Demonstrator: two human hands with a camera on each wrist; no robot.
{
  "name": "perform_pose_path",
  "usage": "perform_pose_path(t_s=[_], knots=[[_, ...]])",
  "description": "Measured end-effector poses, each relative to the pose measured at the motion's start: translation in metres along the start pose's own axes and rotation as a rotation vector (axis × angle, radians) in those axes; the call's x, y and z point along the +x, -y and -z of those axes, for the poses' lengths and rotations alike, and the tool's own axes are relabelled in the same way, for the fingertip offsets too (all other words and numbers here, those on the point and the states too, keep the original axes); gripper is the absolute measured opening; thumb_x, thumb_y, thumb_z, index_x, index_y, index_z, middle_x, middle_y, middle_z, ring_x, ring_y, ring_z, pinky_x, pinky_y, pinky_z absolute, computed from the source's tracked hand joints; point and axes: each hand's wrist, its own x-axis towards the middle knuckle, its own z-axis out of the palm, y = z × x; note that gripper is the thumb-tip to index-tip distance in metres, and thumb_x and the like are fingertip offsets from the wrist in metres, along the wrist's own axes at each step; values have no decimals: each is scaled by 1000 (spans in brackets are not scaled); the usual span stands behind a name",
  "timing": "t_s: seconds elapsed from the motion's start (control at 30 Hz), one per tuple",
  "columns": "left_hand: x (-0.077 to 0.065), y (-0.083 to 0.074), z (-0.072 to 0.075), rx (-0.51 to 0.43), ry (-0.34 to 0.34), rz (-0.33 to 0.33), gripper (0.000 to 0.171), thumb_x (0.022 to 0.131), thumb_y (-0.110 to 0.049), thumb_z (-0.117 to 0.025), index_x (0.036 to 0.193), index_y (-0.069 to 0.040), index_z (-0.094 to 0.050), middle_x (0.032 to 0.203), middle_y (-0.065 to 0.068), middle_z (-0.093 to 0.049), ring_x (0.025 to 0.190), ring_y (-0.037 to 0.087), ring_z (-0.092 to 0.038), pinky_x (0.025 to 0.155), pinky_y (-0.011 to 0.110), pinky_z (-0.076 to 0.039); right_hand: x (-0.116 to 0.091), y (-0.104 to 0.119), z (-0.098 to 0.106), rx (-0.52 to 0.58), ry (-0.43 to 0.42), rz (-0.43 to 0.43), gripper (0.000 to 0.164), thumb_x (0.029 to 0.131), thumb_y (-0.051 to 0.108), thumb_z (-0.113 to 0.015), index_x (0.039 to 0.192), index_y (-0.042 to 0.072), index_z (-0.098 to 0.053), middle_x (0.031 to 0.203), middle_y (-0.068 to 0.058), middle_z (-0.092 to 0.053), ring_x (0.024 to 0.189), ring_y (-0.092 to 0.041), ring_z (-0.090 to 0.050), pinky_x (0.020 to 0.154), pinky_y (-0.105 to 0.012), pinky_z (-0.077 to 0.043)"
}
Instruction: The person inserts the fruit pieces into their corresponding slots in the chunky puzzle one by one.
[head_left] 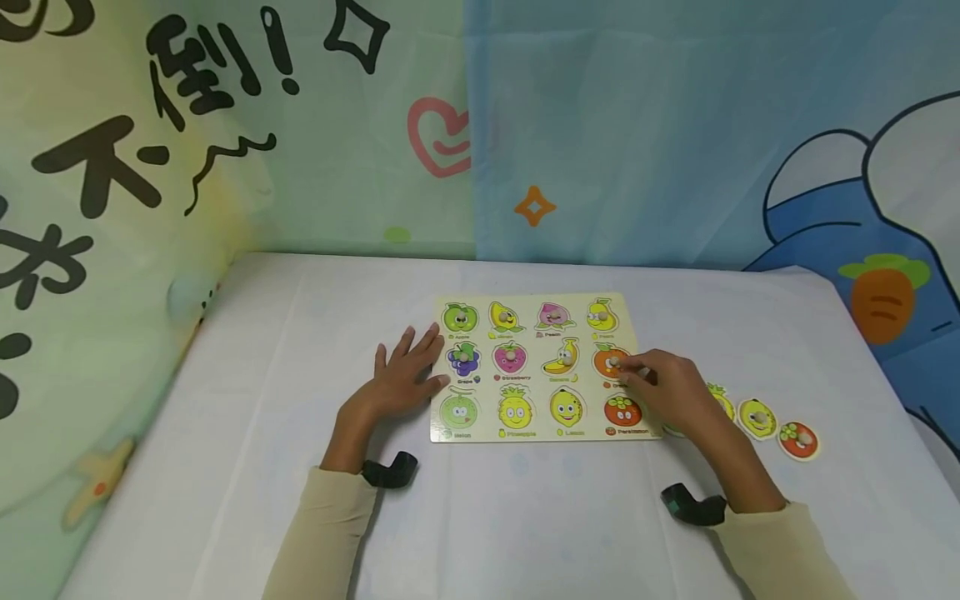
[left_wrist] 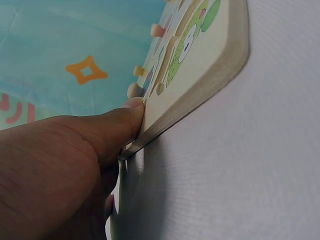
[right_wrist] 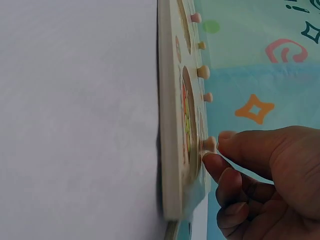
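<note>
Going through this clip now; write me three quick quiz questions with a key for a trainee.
1. True or false: the left hand touches the puzzle board at its right edge in the head view.
2. The right hand's fingertips are at the knob of which piece? a) grape b) orange c) banana
3. Which loose piece lies farthest right on the cloth?

Key: 1. False, left edge. 2. b. 3. The red persimmon piece.
</note>
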Motion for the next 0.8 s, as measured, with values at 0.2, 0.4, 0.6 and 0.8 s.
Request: perform_pose_path(t_s=[0.2,0.4,0.6,0.8], knots=[[0,0,-1,-3,3,-2,70,99,-41,-52,156,-21,-18,161,-9,-3,147,21,11,111,54,15,-14,-10,8,-40,-56,39,24,92,12,-67,113,-1,-69,92,-11,-64,75,-22,-52,58,-32,-42],[-1,1,1,1,6,1,70,99,-42,-52,156,-21,-17,161,-10,-2,147,20,12,111,54,15,-27,-17,17,-96,-100,-70,28,91,15,-68,113,-3,-68,99,-17,-65,80,-26,-54,58,-33,-44],[-1,0,2,-8,7,0,69,99,-41,-52,156,-20,-18,162,-9,-3,147,20,12,111,54,15,-34,-28,19,-103,-77,-110,25,90,13,-67,108,-4,-68,90,-13,-62,83,-29,-53,63,-35,-43],[-2,0,2,-16,7,-8,69,99,-41,-51,156,-20,-18,161,-9,-2,147,20,12,111,54,15,-38,-35,18,-100,-27,-130,22,91,17,-68,102,-2,-69,82,-7,-61,80,-26,-52,61,-32,-42]])
